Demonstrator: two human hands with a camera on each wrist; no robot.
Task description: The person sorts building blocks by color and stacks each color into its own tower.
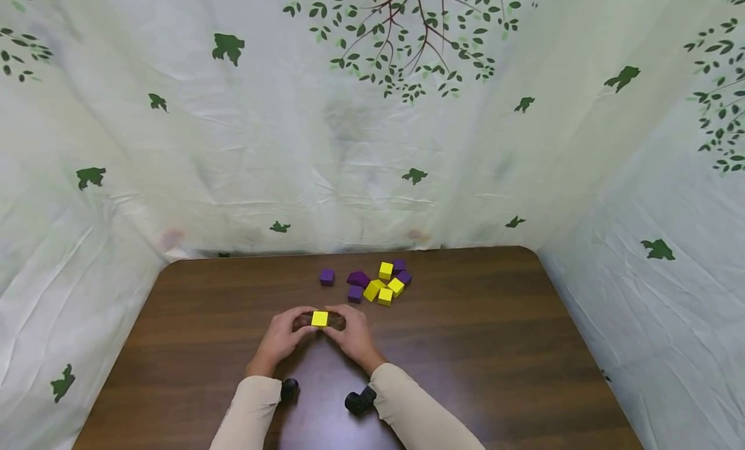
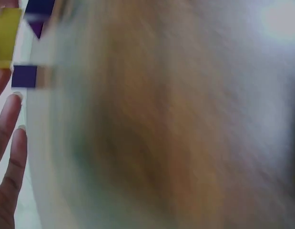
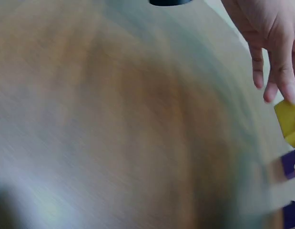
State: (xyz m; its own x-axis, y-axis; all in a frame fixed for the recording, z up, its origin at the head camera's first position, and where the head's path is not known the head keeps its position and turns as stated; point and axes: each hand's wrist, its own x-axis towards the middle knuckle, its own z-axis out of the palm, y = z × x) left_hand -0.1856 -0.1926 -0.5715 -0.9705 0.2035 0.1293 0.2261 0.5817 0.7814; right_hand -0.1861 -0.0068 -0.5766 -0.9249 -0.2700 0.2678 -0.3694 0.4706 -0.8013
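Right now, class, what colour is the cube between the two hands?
The cube is yellow, clearest in the head view.

From above, the head view faces forward and down; nearer the table [image 1: 495, 346], both wrist views apparently share one yellow block [image 2: 5, 38].

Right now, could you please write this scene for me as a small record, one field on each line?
Held: yellow cube
Holders: left hand and right hand, fingers and thumbs around it
Cube raised or resting: cannot tell
Beyond the hands: close group of yellow blocks and purple blocks
Apart, left of the group in head view: purple cube
Surface: brown table
Backdrop: pale cloth with green leaf prints
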